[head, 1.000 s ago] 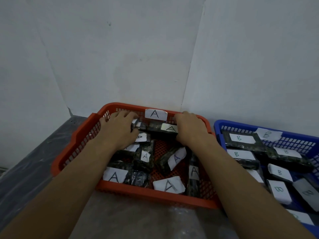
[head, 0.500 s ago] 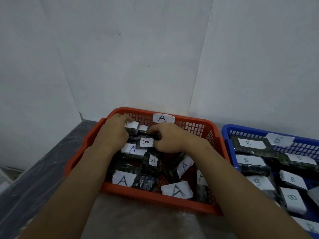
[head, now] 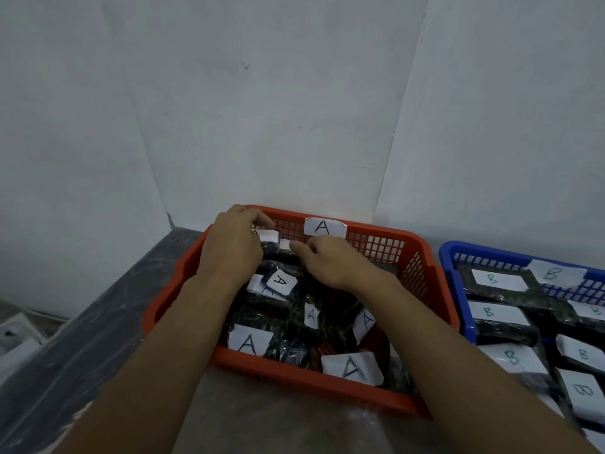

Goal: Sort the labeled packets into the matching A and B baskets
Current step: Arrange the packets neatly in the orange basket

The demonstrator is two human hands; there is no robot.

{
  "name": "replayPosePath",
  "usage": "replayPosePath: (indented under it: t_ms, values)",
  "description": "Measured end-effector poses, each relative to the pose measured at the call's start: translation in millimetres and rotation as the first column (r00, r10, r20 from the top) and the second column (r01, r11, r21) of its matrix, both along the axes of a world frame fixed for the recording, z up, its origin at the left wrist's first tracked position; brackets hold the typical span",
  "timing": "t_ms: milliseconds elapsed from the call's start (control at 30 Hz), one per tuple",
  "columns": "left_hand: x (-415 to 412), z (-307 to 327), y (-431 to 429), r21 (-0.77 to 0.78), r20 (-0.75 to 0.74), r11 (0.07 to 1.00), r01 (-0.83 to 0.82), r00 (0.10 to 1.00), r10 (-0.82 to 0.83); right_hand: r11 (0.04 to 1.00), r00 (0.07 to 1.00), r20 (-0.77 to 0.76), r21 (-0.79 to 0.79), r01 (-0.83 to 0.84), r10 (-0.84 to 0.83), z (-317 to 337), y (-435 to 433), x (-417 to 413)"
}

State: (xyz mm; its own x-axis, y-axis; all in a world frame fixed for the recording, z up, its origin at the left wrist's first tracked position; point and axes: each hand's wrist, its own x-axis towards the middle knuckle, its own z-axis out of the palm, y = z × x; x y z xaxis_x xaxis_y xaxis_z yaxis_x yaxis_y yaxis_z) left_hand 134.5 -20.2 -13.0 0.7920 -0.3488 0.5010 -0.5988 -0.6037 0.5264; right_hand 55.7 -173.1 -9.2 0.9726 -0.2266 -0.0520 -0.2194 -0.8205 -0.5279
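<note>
Two bare hands reach into the orange plastic mesh basket [head: 422, 257] tagged "A" on its far wall. Left hand [head: 230, 247]: grip clenched round a dark packet with white paper label [head: 266, 239], its letter hidden by the fingers. Right hand [head: 330, 265]: fingers curled among the packets; whether its grip holds anything cannot be told. Forearms cover several dark A-labelled packets [head: 311, 317]. Blue plastic mesh basket [head: 447, 257] of B-labelled packets [head: 494, 314] stands just beside, cut off at right, on the grey film-covered desk [head: 98, 326].
</note>
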Motion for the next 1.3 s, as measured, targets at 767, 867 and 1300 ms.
replayPosePath:
  t_ms: [767,867,1300]
  values:
    - [22,11,24,0.725,-0.001,0.684,0.08,0.993,-0.116,0.999,0.998,-0.051,0.005,0.032,-0.032,1,-9,-6]
    - [20,14,25,0.726,-0.071,0.669,0.155,0.986,-0.151,0.999,0.999,-0.043,-0.039,-0.009,0.008,7,-10,-9]
    - [12,23,19,0.631,-0.412,0.651,0.422,0.893,-0.181,0.969,0.994,-0.067,-0.229,-0.099,0.085,7,-20,-29]
